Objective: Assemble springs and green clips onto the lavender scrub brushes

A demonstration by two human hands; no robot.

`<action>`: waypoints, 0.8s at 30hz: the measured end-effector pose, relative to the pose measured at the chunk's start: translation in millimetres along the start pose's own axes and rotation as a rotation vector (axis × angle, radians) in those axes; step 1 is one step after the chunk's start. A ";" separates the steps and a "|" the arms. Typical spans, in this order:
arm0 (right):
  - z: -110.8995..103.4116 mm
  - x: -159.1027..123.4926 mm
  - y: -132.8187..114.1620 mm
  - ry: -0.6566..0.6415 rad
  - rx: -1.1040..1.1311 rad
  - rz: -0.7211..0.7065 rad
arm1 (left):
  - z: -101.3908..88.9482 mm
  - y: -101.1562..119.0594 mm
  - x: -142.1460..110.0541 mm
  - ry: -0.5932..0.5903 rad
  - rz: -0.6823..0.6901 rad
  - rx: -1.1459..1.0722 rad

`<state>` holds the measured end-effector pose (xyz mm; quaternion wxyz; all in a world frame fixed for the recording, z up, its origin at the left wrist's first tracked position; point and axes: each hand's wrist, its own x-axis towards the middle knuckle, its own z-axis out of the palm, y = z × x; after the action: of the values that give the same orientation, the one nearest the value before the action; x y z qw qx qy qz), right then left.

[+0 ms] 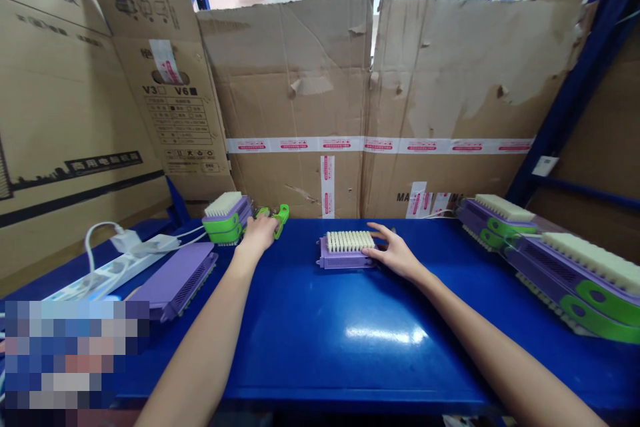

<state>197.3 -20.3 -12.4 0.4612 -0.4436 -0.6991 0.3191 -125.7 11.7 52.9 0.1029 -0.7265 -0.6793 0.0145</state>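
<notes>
On the blue tabletop lies a purple brush block (349, 259) with cream bristles facing up. My right hand (395, 252) is at its right end, the thumb against the near side and the fingers reaching round the back. Further left, my left hand (261, 232) is closed over small green plastic pieces (281, 221); its fingertips are partly hidden. Just left of that hand stands another purple brush block with a green end piece (223, 229), bristles up. A purple block (175, 277) lies bristles down beside my left forearm.
Purple and green brush blocks (593, 273) are lined up on the right, with another brush block (497, 217) behind. A white power strip (115, 270) with plugged-in cables lies at left. Cardboard sheets (295, 93) wall the back, and blue rack posts (565, 87) stand at the sides.
</notes>
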 end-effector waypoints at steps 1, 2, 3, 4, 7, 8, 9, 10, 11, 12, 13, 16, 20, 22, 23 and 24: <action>-0.1 -0.1 -0.3 -0.002 -0.007 0.003 | -0.7 0.7 -0.7 -0.001 -0.001 -0.001; -0.2 -0.2 -0.6 -0.004 -0.013 0.005 | -1.5 1.5 -1.4 -0.002 -0.001 0.000; -0.3 -0.2 -0.8 -0.006 -0.018 0.007 | -2.3 2.1 -2.0 -0.004 -0.002 0.001; -0.3 -0.2 -0.9 -0.005 -0.020 0.007 | -3.0 2.4 -2.5 -0.008 -0.002 0.004; -0.4 -0.1 -0.2 -0.005 -0.020 -0.002 | -4.6 -0.9 -2.9 -0.015 0.003 0.007; -0.5 -0.1 0.3 -0.005 -0.018 -0.004 | -4.9 -3.7 -2.9 -0.010 0.004 0.008; -0.6 -0.1 0.9 -0.006 -0.015 -0.007 | -5.2 -7.2 -3.0 0.002 -0.002 0.011; -0.8 0.0 1.5 -0.008 -0.013 -0.009 | -5.4 -11.3 -3.2 0.017 -0.016 0.014; -0.9 0.1 2.1 -0.011 -0.011 -0.010 | -5.6 -15.7 -3.7 0.031 -0.037 0.013; -1.0 0.2 2.6 -0.013 -0.011 -0.010 | -5.8 -20.1 -4.4 0.039 -0.068 0.009; -1.2 0.3 3.0 -0.016 -0.012 -0.008 | -5.9 -24.0 -5.4 0.038 -0.104 0.000; -1.4 0.6 3.6 -0.019 -0.016 -0.003 | -5.8 -31.3 -8.7 0.009 -0.190 -0.029; -1.1 0.5 3.0 -0.006 -0.018 -0.014 | -4.9 -31.2 -10.2 0.000 -0.219 -0.025; -0.8 0.4 2.3 0.002 -0.014 -0.015 | -4.3 -29.9 -9.5 0.003 -0.216 -0.024; -0.7 0.3 1.9 0.003 -0.013 -0.014 | -3.9 -29.3 -9.0 0.004 -0.215 -0.024; -0.6 0.3 1.5 0.003 -0.013 -0.012 | -3.5 -29.1 -8.5 0.005 -0.216 -0.025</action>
<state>198.3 -19.4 -13.4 0.4613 -0.4429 -0.7031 0.3110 -154.4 4.4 60.2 0.0965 -0.6503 -0.7535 -0.0068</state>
